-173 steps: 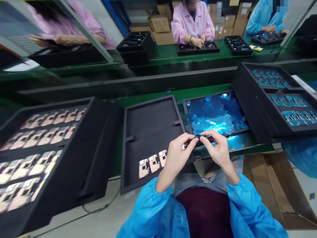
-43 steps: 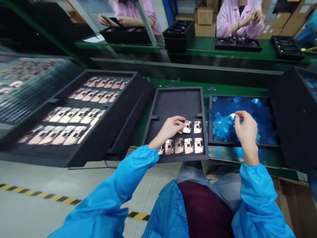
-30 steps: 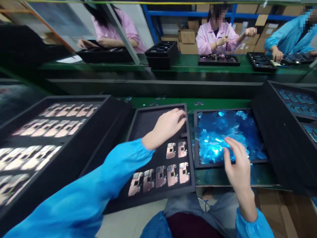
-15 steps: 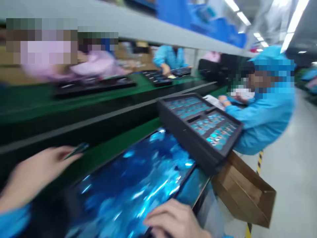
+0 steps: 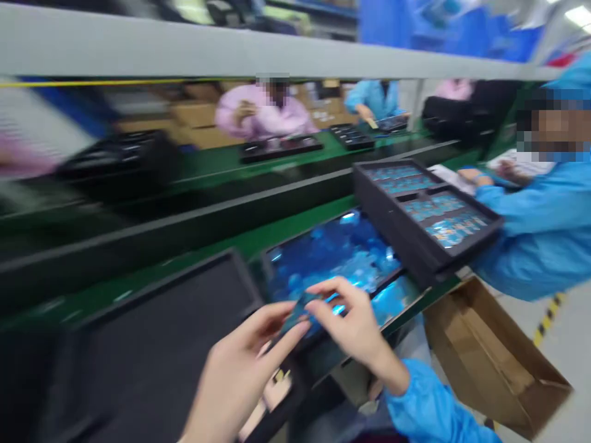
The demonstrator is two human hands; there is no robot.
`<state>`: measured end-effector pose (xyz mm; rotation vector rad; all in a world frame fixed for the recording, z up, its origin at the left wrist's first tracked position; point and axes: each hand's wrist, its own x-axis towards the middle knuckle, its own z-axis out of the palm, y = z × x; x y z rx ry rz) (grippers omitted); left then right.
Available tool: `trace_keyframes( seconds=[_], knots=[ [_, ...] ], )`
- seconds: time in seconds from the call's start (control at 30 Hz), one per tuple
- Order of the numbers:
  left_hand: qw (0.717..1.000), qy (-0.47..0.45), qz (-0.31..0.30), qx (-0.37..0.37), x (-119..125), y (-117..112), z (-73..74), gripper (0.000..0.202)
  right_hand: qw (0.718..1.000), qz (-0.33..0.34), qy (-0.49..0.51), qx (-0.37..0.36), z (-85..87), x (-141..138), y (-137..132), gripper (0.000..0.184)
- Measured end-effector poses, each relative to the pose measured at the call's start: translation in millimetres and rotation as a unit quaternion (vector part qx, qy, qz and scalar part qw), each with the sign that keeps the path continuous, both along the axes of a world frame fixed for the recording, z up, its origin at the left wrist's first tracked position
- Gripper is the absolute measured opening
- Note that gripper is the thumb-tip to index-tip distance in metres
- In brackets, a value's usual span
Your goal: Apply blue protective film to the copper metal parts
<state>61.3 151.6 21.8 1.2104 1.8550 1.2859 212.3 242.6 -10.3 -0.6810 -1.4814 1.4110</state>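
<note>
Meanwhile, on a factory floor, a worker sits at a green assembly line [image 5: 194, 261], with a co-worker in a pink smock [image 5: 261, 111] and a co-worker in a blue smock [image 5: 373, 101] bent over trays across the line, far beyond the fingers. A seated co-worker in blue [image 5: 540, 246] works at the far right, well apart from them. Right of the fingers stands a black compartment tray [image 5: 392, 237] of small blue parts in rows, with a cardboard box [image 5: 489, 363] below it on the floor. Left of the fingers lies a black foam tray [image 5: 166, 285]. Just beyond the fingers sits a black tray of loose blue film pieces [image 5: 308, 229], glinting under the lights.

Above that tray, the left hand [image 5: 240, 375] and right hand [image 5: 355, 320] come together, fingers closed in a pinch on a single blue film piece [image 5: 298, 314] held between both sets of fingertips. Motion blur clouds the view, so the exact grip appears likely rather than certain. Thin and light, the piece would probably flex and slip easily, making its edges the surest place to hold. No brand, label or writing can be read.
</note>
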Motion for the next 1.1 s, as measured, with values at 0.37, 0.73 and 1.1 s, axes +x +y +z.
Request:
trace_keyframes(
  seconds=[0.37,0.73,1.1],
  knots=[
    [0.977,-0.037,0.189,0.093,47,-55,-23.8,0.015,0.996,0.072,-0.057,0.025,-15.6,-13,-25,0.021],
    [0.951,-0.199,0.224,0.082,39,-56,-39.8,0.033,0.955,0.051,-0.126,0.262,-17.8,-17,-28,0.024],
    [0.908,-0.356,0.215,0.059,29,-53,-53.3,0.049,0.879,0.007,-0.147,0.454,-32.0,-5,-21,0.026]
  ],
)
